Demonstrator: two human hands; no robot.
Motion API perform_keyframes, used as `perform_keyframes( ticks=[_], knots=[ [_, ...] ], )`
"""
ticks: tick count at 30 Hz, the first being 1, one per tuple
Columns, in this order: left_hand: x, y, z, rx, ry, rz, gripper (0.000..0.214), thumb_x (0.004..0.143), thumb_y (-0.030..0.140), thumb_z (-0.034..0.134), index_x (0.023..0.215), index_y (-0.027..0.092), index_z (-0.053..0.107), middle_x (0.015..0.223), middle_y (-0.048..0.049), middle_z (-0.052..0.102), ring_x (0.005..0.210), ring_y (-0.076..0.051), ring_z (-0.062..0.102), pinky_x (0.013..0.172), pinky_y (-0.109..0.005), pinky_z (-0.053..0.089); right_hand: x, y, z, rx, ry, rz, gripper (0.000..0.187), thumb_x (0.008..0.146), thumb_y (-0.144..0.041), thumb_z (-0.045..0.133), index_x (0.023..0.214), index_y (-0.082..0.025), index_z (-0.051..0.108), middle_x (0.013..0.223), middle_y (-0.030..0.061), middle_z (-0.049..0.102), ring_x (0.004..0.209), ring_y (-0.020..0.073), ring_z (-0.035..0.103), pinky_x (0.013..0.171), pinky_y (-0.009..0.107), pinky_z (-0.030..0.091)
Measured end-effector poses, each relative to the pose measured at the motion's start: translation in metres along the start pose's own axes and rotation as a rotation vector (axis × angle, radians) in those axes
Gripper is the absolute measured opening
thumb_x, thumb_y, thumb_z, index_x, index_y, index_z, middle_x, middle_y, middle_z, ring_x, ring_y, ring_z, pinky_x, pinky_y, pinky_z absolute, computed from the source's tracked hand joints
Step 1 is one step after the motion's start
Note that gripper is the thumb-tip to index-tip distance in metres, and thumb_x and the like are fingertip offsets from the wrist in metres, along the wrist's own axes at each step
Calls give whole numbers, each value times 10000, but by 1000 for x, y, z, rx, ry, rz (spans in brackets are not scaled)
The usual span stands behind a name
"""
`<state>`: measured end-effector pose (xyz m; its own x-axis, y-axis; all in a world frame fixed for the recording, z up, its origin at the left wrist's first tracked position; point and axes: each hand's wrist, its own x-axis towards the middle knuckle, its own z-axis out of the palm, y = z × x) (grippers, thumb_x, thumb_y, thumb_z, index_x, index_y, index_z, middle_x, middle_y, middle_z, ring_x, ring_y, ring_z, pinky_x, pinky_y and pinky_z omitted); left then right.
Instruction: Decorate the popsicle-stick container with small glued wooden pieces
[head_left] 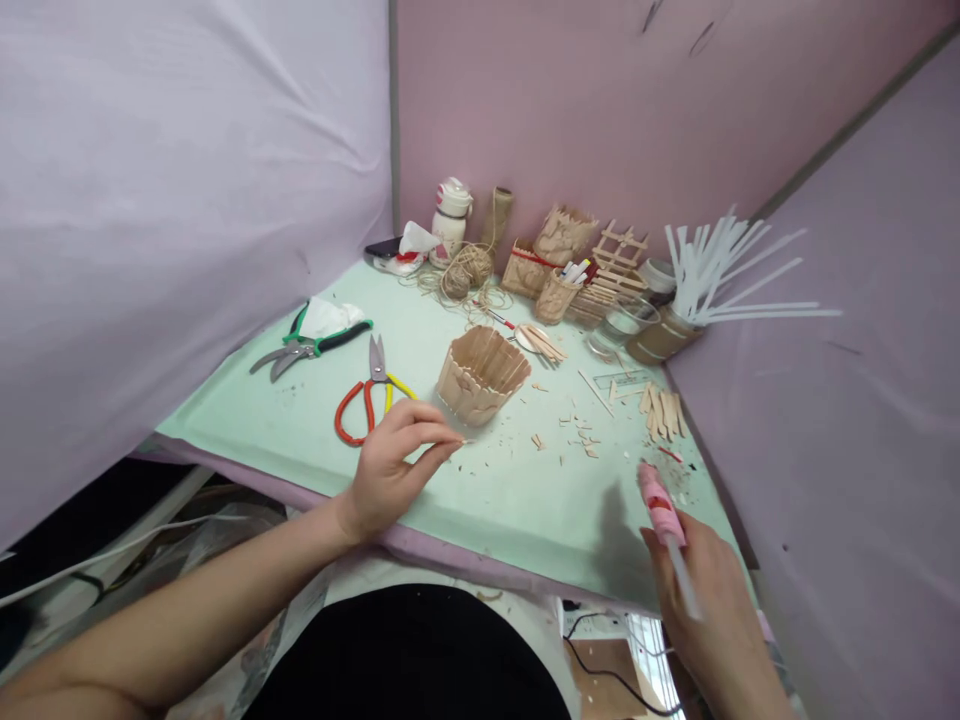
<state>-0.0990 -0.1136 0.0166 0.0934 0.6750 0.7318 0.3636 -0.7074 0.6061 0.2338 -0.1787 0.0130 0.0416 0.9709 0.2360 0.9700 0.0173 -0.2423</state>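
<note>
My right hand (705, 580) grips a pink hot glue gun (661, 508) with a translucent glue stick (684, 580) sticking out of its back end, over the table's right front. My left hand (405, 455) is closed in a pinch at the thumb and fingertips; a tiny pale piece seems to show at the tips, too small to name. Just beyond those fingertips stands a basket-like cup of wooden sticks (480, 385), open at the top. Beside my left hand lie scissors with red and yellow handles (367, 405), partly hidden by it.
Pruning shears (300, 348) lie at the left. Twine balls (469, 270), a white bottle (451, 220) and stick-made holders (559, 295) line the back. A container of white glue sticks (664, 335) stands back right. Wooden sticks (663, 412) and scraps (581, 435) lie at the right.
</note>
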Motion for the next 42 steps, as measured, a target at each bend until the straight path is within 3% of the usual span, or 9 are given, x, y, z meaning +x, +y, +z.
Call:
perform_keyframes(
  ticks=[4,7,10,14,17,21,24,28,42],
  knots=[
    [-1,-2,21,-103,12,-393,49,814,229,655,796,202,691,846,-25,544,793,-134,547,687,-266,456,-12,43,35,-433,175,-24,475,940,-393,295,919,-47,619,714,190,591,657,318,541,621,418,413],
    [0,-8,31,-143,52,-499,77,790,277,682,769,205,697,838,-22,524,801,-141,525,665,-260,428,-20,54,47,-512,191,-26,433,934,-369,337,968,-31,606,722,184,585,686,320,536,641,417,414],
    [2,-13,34,-138,67,-518,82,793,288,678,777,211,702,841,-20,519,811,-145,513,678,-266,415,-23,49,37,-511,145,-3,417,920,-402,389,987,-55,611,817,199,611,709,315,547,631,413,412],
    [2,-13,34,-77,32,-465,72,807,278,667,799,215,700,849,-19,515,801,-144,506,699,-277,420,-16,15,2,-412,275,10,364,910,-468,432,1007,-177,629,977,156,640,778,326,572,632,428,386],
    [-1,-10,32,37,-4,-292,66,831,232,636,823,211,698,862,-28,501,830,-152,503,755,-303,431,2,-33,-15,4,413,-190,188,907,-377,518,918,-228,633,926,84,635,872,272,584,757,423,393],
    [-7,-6,27,217,-15,-11,131,835,151,613,899,227,698,884,-42,504,869,-171,486,771,-327,436,34,-101,-6,331,402,-418,31,864,-217,621,888,-229,637,846,36,611,836,199,556,787,376,370],
    [-8,-4,23,303,-2,78,139,827,146,622,913,232,689,884,-43,520,872,-178,487,777,-340,434,52,-131,13,398,380,-474,48,865,-191,624,887,-225,650,844,27,621,840,186,542,802,373,339],
    [-7,-6,19,357,-11,79,108,844,174,604,886,228,688,877,-44,528,857,-178,492,778,-346,426,60,-141,27,381,309,-495,45,880,-221,612,866,-228,654,850,23,637,860,191,522,816,378,310],
    [-4,-7,20,308,-59,28,100,854,171,589,886,209,676,889,-47,536,876,-179,487,808,-348,411,63,-140,31,350,202,-555,61,900,-200,577,853,-220,610,873,17,649,869,189,494,826,381,284]
  ],
)
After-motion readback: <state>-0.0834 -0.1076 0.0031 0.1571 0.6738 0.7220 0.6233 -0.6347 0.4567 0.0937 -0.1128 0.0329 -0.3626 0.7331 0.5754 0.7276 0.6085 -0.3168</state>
